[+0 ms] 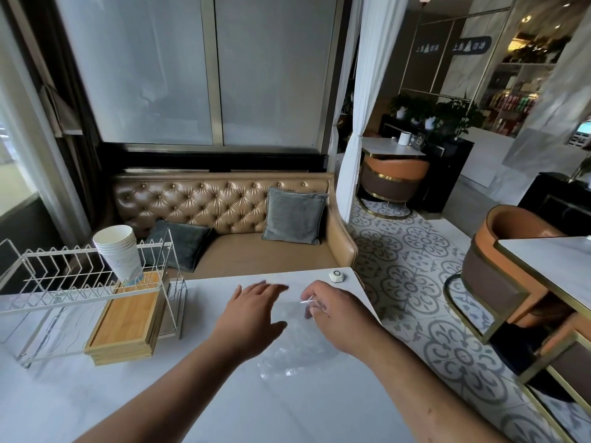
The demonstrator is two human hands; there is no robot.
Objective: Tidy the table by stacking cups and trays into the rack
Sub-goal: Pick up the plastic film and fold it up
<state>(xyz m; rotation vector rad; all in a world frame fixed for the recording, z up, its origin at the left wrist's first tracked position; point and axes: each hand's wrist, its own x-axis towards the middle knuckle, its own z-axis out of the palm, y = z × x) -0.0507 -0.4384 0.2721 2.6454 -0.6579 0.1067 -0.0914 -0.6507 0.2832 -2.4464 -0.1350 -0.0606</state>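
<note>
A white wire rack stands at the table's left. A stack of white paper cups leans tilted on its upper tier. A stack of wooden trays lies on the lower level, sticking out toward me. My left hand hovers over the table's middle, fingers spread, holding nothing. My right hand pinches the top edge of a clear plastic bag that lies on the table between my hands.
A small white hexagonal call button sits at the table's far right corner. A tufted brown sofa with grey cushions stands behind the table. Another table and orange chairs stand to the right across the tiled floor.
</note>
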